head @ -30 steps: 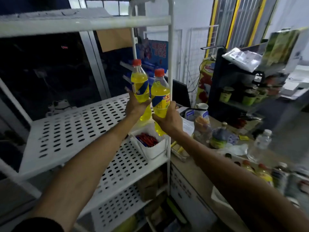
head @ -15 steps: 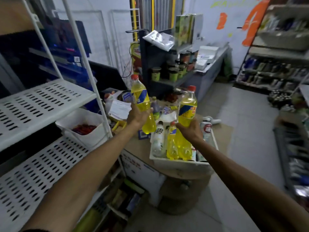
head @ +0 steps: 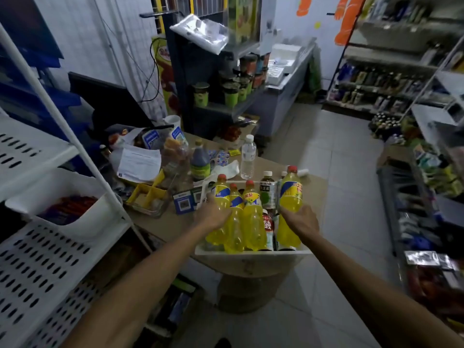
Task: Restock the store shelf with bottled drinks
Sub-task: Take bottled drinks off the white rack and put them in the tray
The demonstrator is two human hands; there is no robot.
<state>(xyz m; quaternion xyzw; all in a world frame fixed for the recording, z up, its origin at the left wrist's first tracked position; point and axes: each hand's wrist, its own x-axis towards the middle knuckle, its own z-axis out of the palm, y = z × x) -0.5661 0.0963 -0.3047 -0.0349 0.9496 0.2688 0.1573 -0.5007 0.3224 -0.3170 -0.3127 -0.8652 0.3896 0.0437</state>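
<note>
I am looking down at a white tray [head: 251, 252] of bottled drinks sitting on a cluttered counter [head: 160, 222]. My left hand [head: 213, 216] is curling around the leftmost yellow bottle [head: 221, 197], and my right hand [head: 300, 221] is gripping the rightmost yellow bottle [head: 291, 197], whose cap is standing higher than its neighbours; I cannot tell whether its base is touching the tray. 2 more yellow bottles [head: 252, 217] are standing between my hands. Each is clear plastic, holding bright yellow drink, with a red cap and a blue and yellow label. I am judging this as the pick-up step at the tray. The next move is probably calling for lifting both bottles straight up, clear of the others, then swinging left to the white perforated shelf [head: 50, 252], which is standing well apart from the tray.
</note>
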